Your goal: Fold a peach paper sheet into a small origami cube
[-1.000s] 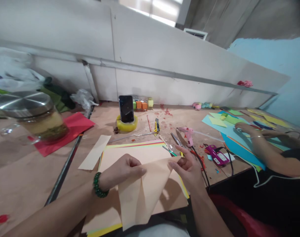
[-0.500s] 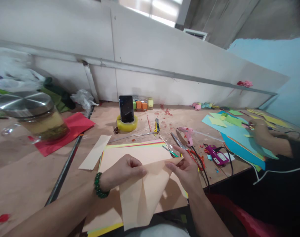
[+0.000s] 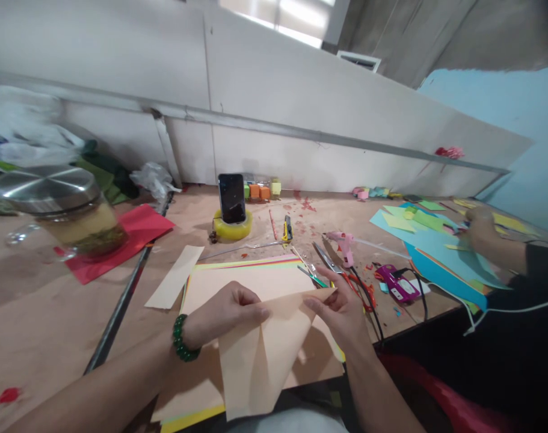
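Observation:
A folded sheet of pale peach paper [image 3: 274,343] is held up between my two hands, its lower end hanging toward me. My left hand [image 3: 233,316], a green bead bracelet on the wrist, pinches its upper left edge between thumb and fingers. At the upper right corner, my right hand [image 3: 339,307] grips the same sheet with thumb and fingertips. Beneath both hands lies a stack of coloured paper [image 3: 197,385], peach on top with yellow and other edges showing. Just beyond my right hand are scissors [image 3: 355,288] with orange handles and a green-handled tool [image 3: 316,279].
A glass tea mug [image 3: 84,222] stands on red paper [image 3: 151,231] at left. Farther back are a phone [image 3: 231,198] on a yellow tape roll [image 3: 235,228] and a box cutter [image 3: 287,228]. Rightward lie a pink glue gun [image 3: 344,246], a purple power strip [image 3: 397,285] and a co-worker's hand [image 3: 485,231].
My hands and the peach sheet stay almost still. The co-worker's hand at the right has shifted slightly up and away over the coloured papers.

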Available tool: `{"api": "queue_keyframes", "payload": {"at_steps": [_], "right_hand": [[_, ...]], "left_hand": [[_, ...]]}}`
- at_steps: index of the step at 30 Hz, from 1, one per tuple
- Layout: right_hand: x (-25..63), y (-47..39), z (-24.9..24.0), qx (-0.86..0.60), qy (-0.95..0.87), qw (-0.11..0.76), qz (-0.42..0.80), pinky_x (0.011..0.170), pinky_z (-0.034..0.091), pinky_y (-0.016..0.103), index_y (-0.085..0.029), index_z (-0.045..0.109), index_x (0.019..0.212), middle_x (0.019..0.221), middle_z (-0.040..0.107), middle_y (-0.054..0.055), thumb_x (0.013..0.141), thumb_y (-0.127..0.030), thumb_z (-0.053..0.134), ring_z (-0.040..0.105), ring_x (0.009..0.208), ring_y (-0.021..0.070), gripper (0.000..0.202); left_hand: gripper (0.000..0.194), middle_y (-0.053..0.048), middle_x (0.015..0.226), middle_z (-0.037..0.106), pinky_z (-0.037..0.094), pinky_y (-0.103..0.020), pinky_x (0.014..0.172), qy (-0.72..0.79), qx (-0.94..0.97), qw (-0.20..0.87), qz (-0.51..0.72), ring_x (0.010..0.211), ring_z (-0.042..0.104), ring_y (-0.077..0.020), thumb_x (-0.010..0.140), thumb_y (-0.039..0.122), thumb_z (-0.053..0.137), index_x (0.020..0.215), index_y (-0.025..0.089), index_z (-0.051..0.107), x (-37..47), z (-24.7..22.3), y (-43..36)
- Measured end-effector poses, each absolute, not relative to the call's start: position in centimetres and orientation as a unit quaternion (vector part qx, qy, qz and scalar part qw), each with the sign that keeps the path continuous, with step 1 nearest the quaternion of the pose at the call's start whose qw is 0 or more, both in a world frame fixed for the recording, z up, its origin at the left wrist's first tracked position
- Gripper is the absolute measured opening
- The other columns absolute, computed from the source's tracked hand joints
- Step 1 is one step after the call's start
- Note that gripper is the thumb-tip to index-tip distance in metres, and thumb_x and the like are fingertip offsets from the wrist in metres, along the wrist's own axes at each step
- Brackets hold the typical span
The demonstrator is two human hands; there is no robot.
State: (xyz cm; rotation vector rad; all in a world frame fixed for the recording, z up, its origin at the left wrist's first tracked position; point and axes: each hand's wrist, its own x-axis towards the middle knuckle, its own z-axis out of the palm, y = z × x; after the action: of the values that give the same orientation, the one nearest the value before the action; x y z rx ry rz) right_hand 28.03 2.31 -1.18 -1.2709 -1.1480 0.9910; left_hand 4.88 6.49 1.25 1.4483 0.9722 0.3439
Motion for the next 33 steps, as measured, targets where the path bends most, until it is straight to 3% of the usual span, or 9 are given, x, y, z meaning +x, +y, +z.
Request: {"api": "queue_keyframes", "payload": {"at_steps": [7, 15, 19, 26, 28, 33], "right_hand": [[28.0, 2.3, -1.2, -0.544, -0.489, 0.541, 0.415, 0.055, 0.052, 0.027, -0.017, 0.058, 0.126, 0.072, 0.068, 0.003, 0.064, -0.041, 0.083, 0.062, 0.06, 0.0169, 0.071], [27.7, 3.0, -1.2, -0.53, -0.498, 0.498, 0.473, 0.057, 0.047, 0.026, -0.019, 0.052, 0.128, 0.068, 0.062, -0.004, 0.065, -0.034, 0.08, 0.059, 0.06, 0.014, 0.07], [27.4, 3.9, -1.3, -0.556, -0.546, 0.416, 0.468, 0.05, 0.039, 0.023, -0.018, 0.055, 0.122, 0.064, 0.058, -0.006, 0.067, -0.029, 0.073, 0.053, 0.053, 0.0115, 0.06], [26.8, 4.8, -3.1, -0.627, -0.63, 0.299, 0.348, 0.062, 0.043, 0.026, -0.02, 0.057, 0.122, 0.069, 0.06, -0.005, 0.069, -0.018, 0.065, 0.056, 0.062, 0.0136, 0.054], [26.9, 4.8, -3.5, -0.626, -0.642, 0.285, 0.339, 0.064, 0.043, 0.027, -0.019, 0.055, 0.124, 0.071, 0.061, -0.003, 0.071, -0.019, 0.063, 0.058, 0.065, 0.015, 0.054], [27.1, 4.6, -3.4, -0.631, -0.677, 0.247, 0.288, 0.065, 0.044, 0.029, -0.018, 0.051, 0.129, 0.073, 0.064, -0.001, 0.075, -0.02, 0.061, 0.06, 0.068, 0.0174, 0.055]], "left_hand": [[0.046, 0.005, 0.051, 0.036, 0.022, -0.022, 0.045, 0.421, 0.636, 0.629, 0.149, 0.048, 0.031, -0.0077, 0.066, 0.057, 0.064, 0.053, 0.017, 0.047, 4.9, 1.4, 6.4], [0.041, 0.006, 0.049, 0.035, 0.022, -0.022, 0.045, 0.414, 0.669, 0.606, 0.118, 0.047, 0.029, -0.0081, 0.066, 0.053, 0.062, 0.052, 0.018, 0.047, 3.9, 2.8, 7.0], [0.037, 0.006, 0.046, 0.027, 0.017, -0.023, 0.044, 0.429, 0.722, 0.536, 0.083, 0.047, 0.024, -0.0082, 0.067, 0.045, 0.057, 0.047, 0.019, 0.04, 3.4, 3.0, 7.9], [0.026, 0.005, 0.045, 0.025, 0.021, -0.024, 0.046, 0.493, 0.779, 0.385, 0.043, 0.046, 0.031, -0.0105, 0.063, 0.027, 0.049, 0.043, 0.02, 0.035, 3.7, 0.9, 8.8], [0.025, 0.005, 0.044, 0.028, 0.022, -0.024, 0.047, 0.503, 0.787, 0.356, 0.039, 0.047, 0.035, -0.0113, 0.065, 0.024, 0.05, 0.043, 0.02, 0.037, 3.8, 0.8, 8.7], [0.007, 0.0, 0.061, 0.057, 0.031, -0.026, 0.055, 0.519, 0.812, 0.265, 0.023, 0.061, 0.051, -0.0167, 0.068, 0.018, 0.054, 0.063, 0.019, 0.058, 3.6, 0.6, 8.4]]}}
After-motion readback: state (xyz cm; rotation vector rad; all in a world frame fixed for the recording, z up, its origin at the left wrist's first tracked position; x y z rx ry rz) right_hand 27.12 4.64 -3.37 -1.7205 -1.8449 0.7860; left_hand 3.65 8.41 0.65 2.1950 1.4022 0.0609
